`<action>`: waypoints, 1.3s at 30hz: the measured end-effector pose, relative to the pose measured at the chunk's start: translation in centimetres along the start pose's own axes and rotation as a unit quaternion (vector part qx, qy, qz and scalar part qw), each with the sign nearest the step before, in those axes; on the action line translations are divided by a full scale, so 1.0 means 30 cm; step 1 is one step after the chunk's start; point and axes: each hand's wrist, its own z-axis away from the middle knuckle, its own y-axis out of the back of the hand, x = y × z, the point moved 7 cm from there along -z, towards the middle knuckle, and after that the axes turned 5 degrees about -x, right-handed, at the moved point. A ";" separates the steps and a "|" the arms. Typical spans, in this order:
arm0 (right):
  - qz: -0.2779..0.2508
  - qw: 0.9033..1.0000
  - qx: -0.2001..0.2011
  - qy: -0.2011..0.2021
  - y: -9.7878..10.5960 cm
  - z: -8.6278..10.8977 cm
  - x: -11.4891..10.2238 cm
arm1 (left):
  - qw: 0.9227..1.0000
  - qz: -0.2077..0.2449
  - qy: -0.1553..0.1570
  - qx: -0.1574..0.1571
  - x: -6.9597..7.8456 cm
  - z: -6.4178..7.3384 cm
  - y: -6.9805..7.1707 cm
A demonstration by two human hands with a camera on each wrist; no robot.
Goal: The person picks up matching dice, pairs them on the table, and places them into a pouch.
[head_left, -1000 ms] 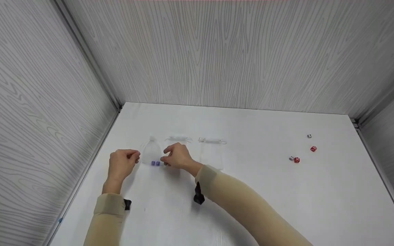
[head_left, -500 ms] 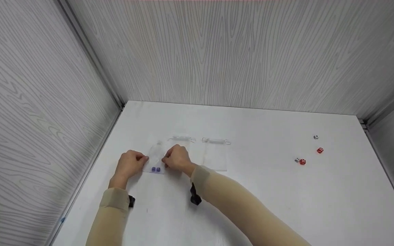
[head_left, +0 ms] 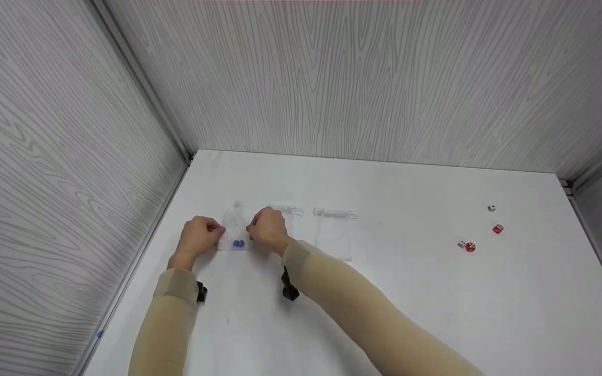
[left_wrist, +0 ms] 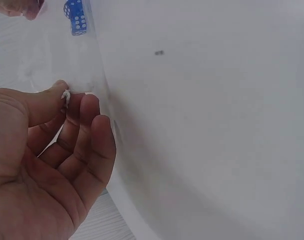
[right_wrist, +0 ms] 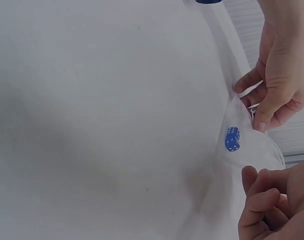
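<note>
A sheer white drawstring pouch, gathered narrow at its top, hangs between the two hands. Two blue dice with white pips lie at its bottom and show through the fabric. On the pouch's left side, the left hand pinches the knotted end of the drawstring; the white knot shows between thumb and index finger. On the other side, the right hand has thumb and index finger together with the other fingers curled. It appears to pinch the opposite drawstring end, though the string at its fingertips is barely visible.
Two more sheer pouches lie flat to the right, one partly behind the right hand, the other beyond it. Farther right on the white table are red dice and white dice. Wood-grain panels enclose the table.
The pouch swung toward the person, then back away. Both hands have come nearer each other, moving along with it. The view has shifted slightly, while the loose dice stayed put.
</note>
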 end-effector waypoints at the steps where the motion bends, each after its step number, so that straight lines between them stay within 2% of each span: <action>1: -0.002 1.000 -0.001 -0.005 0.001 -0.003 0.000 | 1.000 -0.001 0.001 -0.001 0.000 -0.007 0.000; 5: -0.001 1.000 0.000 -0.013 0.004 -0.005 0.001 | 1.000 -0.003 0.012 -0.012 -0.005 -0.028 -0.002; 8: 0.010 1.000 0.006 0.000 0.011 0.001 -0.004 | 1.000 -0.003 0.020 -0.019 -0.011 -0.037 0.000; 13: 0.079 0.995 0.024 0.049 0.051 0.036 -0.014 | 0.999 -0.007 0.022 -0.024 -0.011 -0.047 -0.001; 16: 0.134 0.987 0.041 0.074 0.089 0.061 -0.015 | 0.999 -0.009 0.030 -0.027 -0.013 -0.048 -0.006; 19: 0.166 0.980 0.052 0.098 0.144 0.086 -0.010 | 0.999 -0.010 0.031 -0.027 -0.014 -0.046 -0.008; 24: 0.162 0.975 0.057 0.143 0.302 0.139 0.024 | 0.999 -0.017 0.028 -0.029 -0.014 -0.048 0.000; 28: 0.139 0.973 0.069 0.171 0.459 0.184 0.094 | 0.999 -0.021 0.033 -0.033 -0.025 -0.063 0.014; 32: 0.134 0.968 0.093 0.190 0.613 0.251 0.218 | 0.998 -0.021 0.045 -0.032 -0.046 -0.060 0.032; 35: 0.139 0.964 0.119 0.192 0.725 0.309 0.337 | 0.998 -0.029 0.056 -0.031 -0.059 -0.050 0.049; 37: 0.141 0.963 0.137 0.184 0.801 0.346 0.422 | 0.997 -0.038 0.059 -0.021 -0.055 -0.043 0.061; 39: 0.144 0.963 0.153 0.170 0.870 0.377 0.509 | 0.997 -0.056 0.048 0.001 -0.037 -0.035 0.074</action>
